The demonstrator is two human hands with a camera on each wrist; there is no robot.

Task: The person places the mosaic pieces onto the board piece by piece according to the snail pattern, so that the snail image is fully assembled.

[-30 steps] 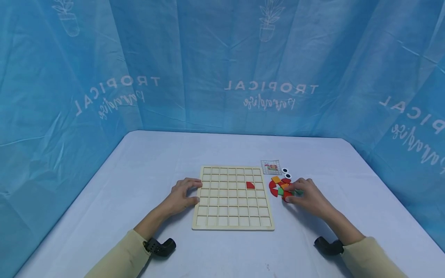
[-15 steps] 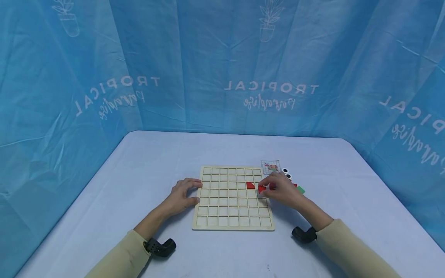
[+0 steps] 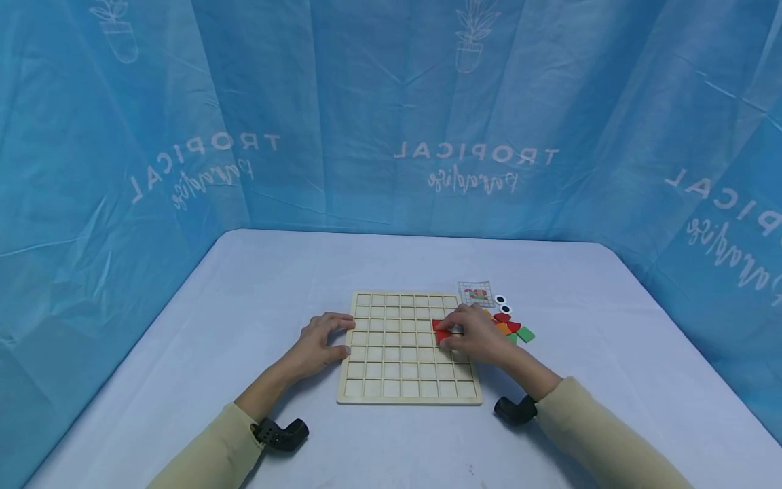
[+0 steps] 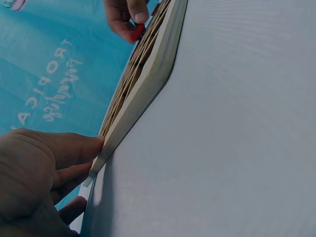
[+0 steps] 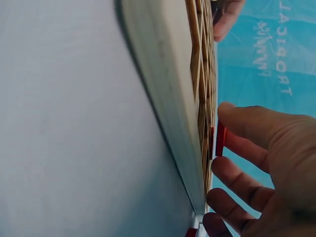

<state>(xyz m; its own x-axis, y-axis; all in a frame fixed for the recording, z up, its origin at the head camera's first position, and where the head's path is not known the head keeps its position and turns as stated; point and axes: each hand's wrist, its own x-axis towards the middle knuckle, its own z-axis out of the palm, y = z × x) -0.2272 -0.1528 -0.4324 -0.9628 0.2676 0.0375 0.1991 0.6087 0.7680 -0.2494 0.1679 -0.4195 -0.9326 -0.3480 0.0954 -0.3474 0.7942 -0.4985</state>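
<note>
A pale wooden grid board lies on the table. My left hand rests at its left edge, thumb and fingertips touching the rim; the left wrist view shows the thumb against the side. Over the right part of the board, my right hand pinches a red square tile between thumb and fingers. In the right wrist view this red tile stands close over the grid. A red quarter-round tile sits in a cell just beyond it, partly hidden by my fingers.
Right of the board lie several loose red, orange and green tiles, partly behind my right hand. Two white discs with black centres lie beyond them. A small picture card sits at the board's far right corner. Blue curtains surround the table.
My right hand has moved left from the loose tiles to over the board, bringing the red square tile next to the quarter-round one. My left hand has stayed at the board's edge.
</note>
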